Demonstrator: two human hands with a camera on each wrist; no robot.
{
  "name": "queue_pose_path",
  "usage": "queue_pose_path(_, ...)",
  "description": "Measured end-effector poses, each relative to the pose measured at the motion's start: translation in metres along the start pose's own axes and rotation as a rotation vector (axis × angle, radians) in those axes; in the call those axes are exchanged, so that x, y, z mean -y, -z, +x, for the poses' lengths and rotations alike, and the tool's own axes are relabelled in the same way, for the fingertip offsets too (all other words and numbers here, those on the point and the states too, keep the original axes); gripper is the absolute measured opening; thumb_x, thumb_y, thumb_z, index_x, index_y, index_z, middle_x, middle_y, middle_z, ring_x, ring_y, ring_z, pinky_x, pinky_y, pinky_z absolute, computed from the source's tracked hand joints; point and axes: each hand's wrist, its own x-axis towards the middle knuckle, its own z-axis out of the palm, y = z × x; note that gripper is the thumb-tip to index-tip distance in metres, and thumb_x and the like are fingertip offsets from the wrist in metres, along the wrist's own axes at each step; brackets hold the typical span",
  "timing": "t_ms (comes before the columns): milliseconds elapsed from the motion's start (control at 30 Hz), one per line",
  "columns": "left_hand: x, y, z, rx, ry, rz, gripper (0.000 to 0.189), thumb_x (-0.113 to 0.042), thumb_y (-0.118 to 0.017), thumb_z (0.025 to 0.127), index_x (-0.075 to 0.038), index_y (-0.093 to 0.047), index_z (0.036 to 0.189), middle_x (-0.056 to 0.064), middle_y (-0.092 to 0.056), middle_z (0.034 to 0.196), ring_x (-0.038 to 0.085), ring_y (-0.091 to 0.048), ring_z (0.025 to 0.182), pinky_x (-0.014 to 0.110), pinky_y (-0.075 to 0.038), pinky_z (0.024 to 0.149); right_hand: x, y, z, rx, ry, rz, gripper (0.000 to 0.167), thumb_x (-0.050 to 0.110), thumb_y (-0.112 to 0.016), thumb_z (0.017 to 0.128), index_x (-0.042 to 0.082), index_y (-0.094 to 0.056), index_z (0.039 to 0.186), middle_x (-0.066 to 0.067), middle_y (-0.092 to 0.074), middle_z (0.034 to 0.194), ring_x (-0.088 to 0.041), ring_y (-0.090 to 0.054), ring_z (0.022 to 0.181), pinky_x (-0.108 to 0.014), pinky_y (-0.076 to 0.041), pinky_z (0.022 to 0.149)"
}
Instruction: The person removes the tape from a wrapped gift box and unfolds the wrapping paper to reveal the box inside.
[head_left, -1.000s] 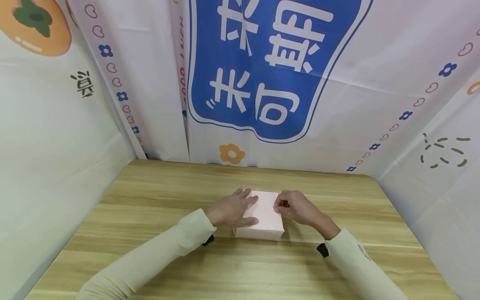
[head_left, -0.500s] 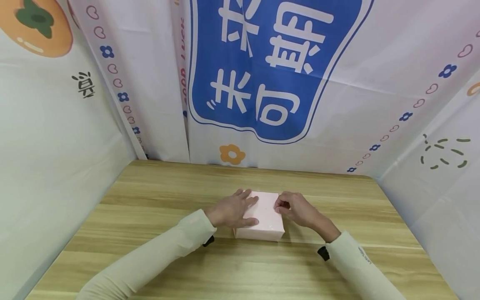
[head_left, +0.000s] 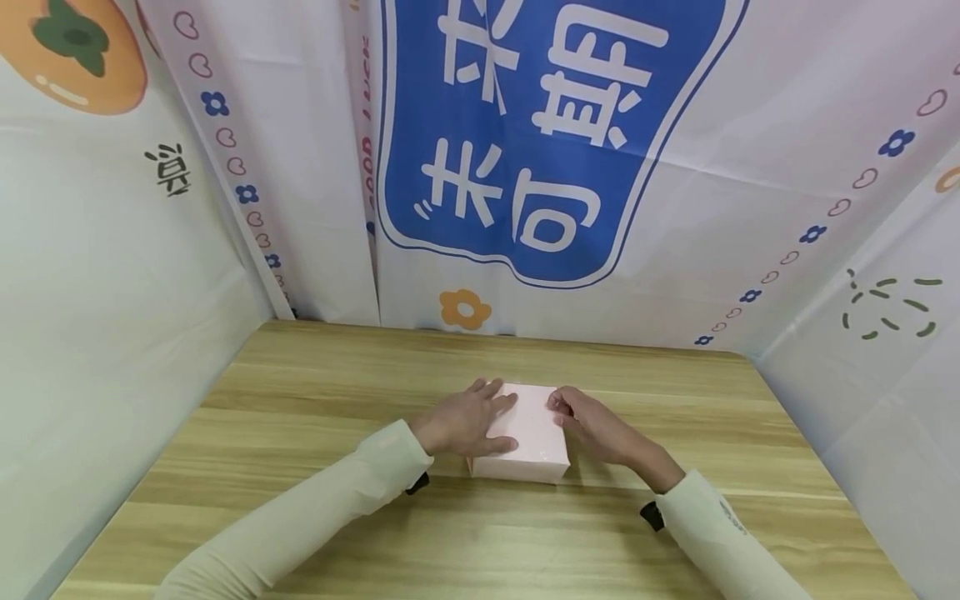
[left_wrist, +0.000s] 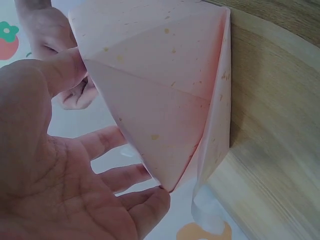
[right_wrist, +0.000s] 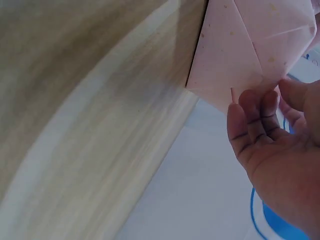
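Observation:
A box wrapped in pink, gold-flecked paper [head_left: 534,427] sits on the wooden table. My left hand [head_left: 465,421] lies across its left side, fingers spread and thumb stretched over the top. In the left wrist view the fingertips meet the box's edge, and a folded end flap of the paper [left_wrist: 212,120] stands slightly away from that side. At the box's right edge is my right hand [head_left: 600,427], its fingers bent. The right wrist view shows those fingertips against the folded paper end [right_wrist: 225,55], with the thumb at the upper edge.
The wood-grain table [head_left: 420,542] extends around the box. White printed cloth [head_left: 322,250] hangs behind it, and more cloth closes off the left [head_left: 112,333] and right [head_left: 885,400] sides. A translucent strip [left_wrist: 207,207] hangs by the flap in the left wrist view.
My right hand shifts slightly at the box's right edge, its wrist moving a little right and toward me. The left hand and the box stay in place.

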Motion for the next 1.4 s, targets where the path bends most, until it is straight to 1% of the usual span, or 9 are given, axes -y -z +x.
queue_pose_path(67,0.0,0.0,0.0,-0.003,-0.001,0.006,0.077,-0.06,-0.053,0.094,-0.016,-0.034,0.154,0.018,-0.023,0.162,0.039,-0.026,0.148,0.044,-0.033,0.118,-0.002,0.0,-0.001,-0.025,-0.002,0.035,0.01,0.008,-0.055,0.1,0.01,-0.061,0.107,0.001,-0.059,0.094,-0.007,-0.053,0.082,-0.022,-0.049,0.071)
queue_pose_path(167,-0.001,0.001,-0.001,-0.004,-0.003,0.012,0.076,-0.06,-0.053,0.094,-0.017,-0.034,0.154,0.018,-0.024,0.162,0.039,-0.026,0.148,0.045,-0.034,0.117,-0.004,0.0,-0.001,-0.067,0.008,0.022,0.007,0.008,-0.06,0.097,0.013,-0.065,0.098,0.003,-0.061,0.089,-0.005,-0.053,0.078,-0.022,-0.05,0.068)
queue_pose_path(433,-0.001,0.0,0.001,0.014,0.004,0.013,0.077,-0.061,-0.052,0.094,-0.018,-0.032,0.155,0.016,-0.022,0.163,0.037,-0.023,0.15,0.045,-0.033,0.118,-0.006,-0.005,-0.001,-0.06,0.105,-0.093,0.012,0.004,-0.05,0.101,0.008,-0.049,0.089,0.002,-0.043,0.085,-0.007,-0.04,0.079,-0.02,-0.038,0.067)
queue_pose_path(667,-0.002,0.001,0.0,0.012,0.011,0.007,0.077,-0.061,-0.052,0.094,-0.018,-0.032,0.155,0.016,-0.022,0.163,0.038,-0.025,0.149,0.046,-0.033,0.117,-0.011,-0.001,-0.003,-0.039,0.032,0.123,0.008,0.012,-0.053,0.101,0.009,-0.059,0.106,0.0,-0.058,0.093,-0.007,-0.051,0.083,-0.023,-0.048,0.069)
queue_pose_path(767,-0.001,0.001,0.0,0.011,0.011,0.009,0.077,-0.061,-0.052,0.094,-0.018,-0.032,0.155,0.016,-0.022,0.163,0.038,-0.025,0.149,0.046,-0.034,0.117,-0.014,0.0,-0.003,-0.05,-0.004,0.149,0.008,0.015,-0.058,0.099,0.012,-0.064,0.103,0.0,-0.064,0.094,-0.006,-0.055,0.083,-0.025,-0.052,0.07)
queue_pose_path(1000,-0.002,0.001,0.0,0.016,0.009,0.0,0.077,-0.061,-0.052,0.094,-0.019,-0.032,0.155,0.016,-0.022,0.163,0.038,-0.025,0.149,0.046,-0.034,0.117,-0.019,-0.004,-0.004,0.012,0.002,0.214,0.012,0.014,-0.047,0.104,0.007,-0.055,0.099,-0.008,-0.055,0.093,-0.011,-0.049,0.083,-0.022,-0.047,0.072)
queue_pose_path(1133,-0.002,0.001,0.0,0.015,0.011,0.003,0.077,-0.061,-0.052,0.094,-0.019,-0.032,0.155,0.016,-0.022,0.163,0.038,-0.024,0.149,0.046,-0.034,0.117,-0.022,-0.005,-0.005,0.044,-0.006,0.31,0.016,0.015,-0.042,0.105,0.004,-0.052,0.101,-0.018,-0.052,0.092,-0.023,-0.049,0.082,-0.029,-0.047,0.07)
queue_pose_path(1233,-0.001,0.001,0.0,0.018,0.011,0.012,0.077,-0.061,-0.052,0.094,-0.019,-0.031,0.156,0.016,-0.021,0.163,0.038,-0.024,0.149,0.046,-0.033,0.118,-0.023,-0.004,-0.006,0.066,-0.042,0.39,0.019,0.018,-0.04,0.106,0.003,-0.052,0.103,-0.021,-0.05,0.093,-0.031,-0.049,0.084,-0.034,-0.049,0.072)
queue_pose_path(1400,-0.001,0.001,-0.001,0.025,0.012,0.031,0.077,-0.062,-0.05,0.094,-0.019,-0.031,0.156,0.015,-0.021,0.163,0.037,-0.025,0.149,0.045,-0.037,0.116,-0.024,-0.003,-0.006,0.083,-0.095,0.47,0.023,0.021,-0.041,0.107,0.001,-0.051,0.106,-0.021,-0.051,0.097,-0.031,-0.05,0.09,-0.035,-0.05,0.078)
